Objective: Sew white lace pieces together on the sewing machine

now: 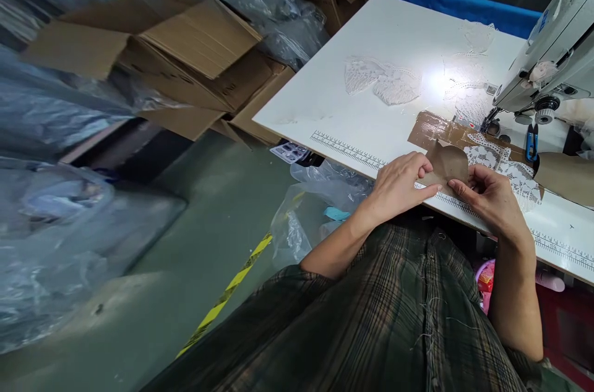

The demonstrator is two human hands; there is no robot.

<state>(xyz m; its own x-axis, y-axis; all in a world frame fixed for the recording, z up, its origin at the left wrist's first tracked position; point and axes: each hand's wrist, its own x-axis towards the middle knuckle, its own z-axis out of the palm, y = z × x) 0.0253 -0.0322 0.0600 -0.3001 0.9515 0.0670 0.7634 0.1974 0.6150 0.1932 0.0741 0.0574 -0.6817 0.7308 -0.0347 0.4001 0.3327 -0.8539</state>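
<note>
Past a dark plaid shirt point(371, 305) closest in view: pinched at the lower right by the right hand point(492, 197), with the half-curled left hand point(400, 187) at the left side, thumb spread, a brown cupped piece point(451, 160) at the front edge of the table point(306, 92), beside white lace point(517, 177) and near a sewing machine point(547, 39). Likely light, soft and springy, easily creased, best taken by the rim. Impossible to see right fingertips behind it or confirm any left-hand grip; hard to read the farther lace point(468, 84) under glare.
</note>
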